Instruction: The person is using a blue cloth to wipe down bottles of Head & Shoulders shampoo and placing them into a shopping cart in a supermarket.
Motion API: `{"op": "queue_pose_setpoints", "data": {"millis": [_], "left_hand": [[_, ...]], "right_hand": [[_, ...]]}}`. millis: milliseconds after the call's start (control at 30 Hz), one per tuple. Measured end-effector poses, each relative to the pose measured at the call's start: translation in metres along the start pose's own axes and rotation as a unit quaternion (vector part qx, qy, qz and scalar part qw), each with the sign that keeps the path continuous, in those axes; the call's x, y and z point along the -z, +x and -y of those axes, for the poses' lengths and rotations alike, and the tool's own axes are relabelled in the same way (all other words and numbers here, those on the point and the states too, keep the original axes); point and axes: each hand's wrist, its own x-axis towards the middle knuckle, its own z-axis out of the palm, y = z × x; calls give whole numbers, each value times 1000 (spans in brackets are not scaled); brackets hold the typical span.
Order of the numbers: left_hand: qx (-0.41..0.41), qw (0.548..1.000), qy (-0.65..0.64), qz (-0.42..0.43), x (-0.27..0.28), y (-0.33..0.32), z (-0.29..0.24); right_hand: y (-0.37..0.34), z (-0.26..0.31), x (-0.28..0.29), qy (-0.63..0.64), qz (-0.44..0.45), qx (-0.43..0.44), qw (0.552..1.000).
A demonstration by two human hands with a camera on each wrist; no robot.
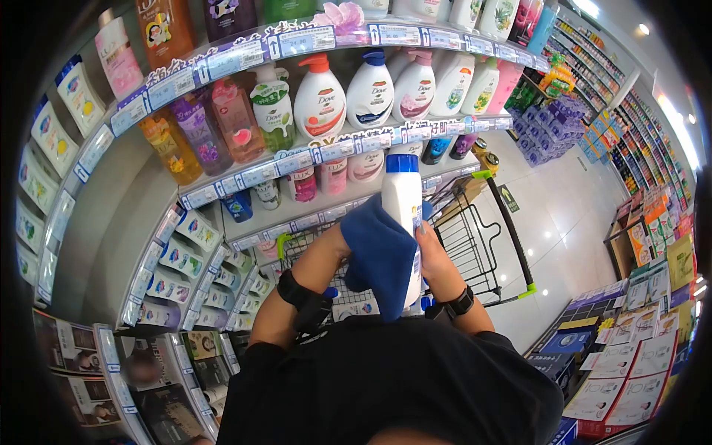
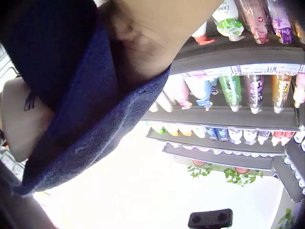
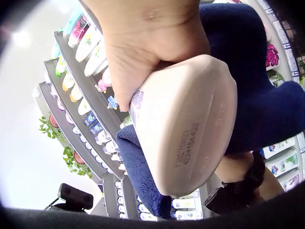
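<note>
A white bottle with a blue cap point(image 1: 402, 165) is upright in front of the chest. The right hand point(image 1: 436, 256) grips its right side, thumb along the edge; the right wrist view shows that hand point(image 3: 143, 47) against the bottle's side, with the white base point(image 3: 190, 133) toward the camera. A dark blue cloth point(image 1: 380, 256) covers the left hand and lies against the bottle's left side, a bit of it showing on the right. Only the heel of the left hand point(image 2: 143, 47) is visible, beside the cloth point(image 2: 95, 129); its fingers are hidden under the fabric.
A shopping cart point(image 1: 475, 245) stands beyond the hands, with bottles in it below the arms. Curved shelves point(image 1: 245, 174) of pump bottles rise ahead and to the left. Stacked boxes point(image 1: 615, 348) stand at the right, beside a tiled aisle floor point(image 1: 575, 215).
</note>
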Motion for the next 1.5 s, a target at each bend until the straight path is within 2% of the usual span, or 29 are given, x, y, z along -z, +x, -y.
{"op": "queue_pose_setpoints", "data": {"millis": [100, 133, 233, 267, 300, 333, 367, 400, 500, 533, 667, 767, 967, 1067, 1167, 1200, 1333, 1467, 1500], "left_hand": [[3, 1000, -14, 2, -4, 6, 1], [5, 1000, -23, 1, -5, 7, 2], [8, 997, -75, -28, -6, 11, -1], [7, 993, -104, -47, -4, 11, -4], [6, 988, -139, -73, -3, 10, -6], [6, 980, -175, -97, -1, 8, -8], [3, 970, -209, -123, 2, 6, -10], [3, 960, -240, -146, 4, 3, -11], [-9, 933, -296, -203, 9, -3, -11], [-7, 931, -297, -212, 13, -5, -8], [-17, 957, -189, -220, 15, -25, 7], [-19, 968, -125, -217, 14, -38, 13], [-36, 973, -50, -223, 19, -45, 11], [-48, 972, -14, -229, 22, -43, 10], [-71, 966, 31, -248, 24, -38, 10], [-82, 962, 47, -257, 26, -36, 10], [-128, 936, 110, -307, 32, -24, 12], [-155, 916, 162, -331, 32, -21, 12], [-160, 912, 176, -335, 32, -21, 13]], "right_hand": [[2, 7, 4, -187, 19, 24, 982], [5, 10, 3, -230, 31, 13, 973], [8, 13, 2, -350, 19, 60, 935], [5, 20, -2, -479, -17, 71, 875], [2, 30, -9, -597, -55, 73, 797], [0, 39, -21, -697, -69, 156, 697], [-1, 42, -26, -777, -81, 236, 577], [-2, 38, -22, -766, -99, 248, 585], [-8, 35, -30, -730, -66, 273, 623], [-10, 28, -27, -734, -43, 288, 614], [-5, 24, -30, -753, -25, 287, 591], [-7, 12, -23, -756, -43, 283, 588], [-5, 16, -29, -725, -29, 287, 625], [-5, 17, -24, -700, -19, 277, 658], [-10, 20, -23, -671, -17, 204, 712], [-10, 19, -21, -634, -17, 187, 750], [-14, 16, -18, -517, -23, 112, 848], [-12, 13, -3, -468, 7, 156, 870], [-13, 13, -3, -435, 2, 152, 888]]}}
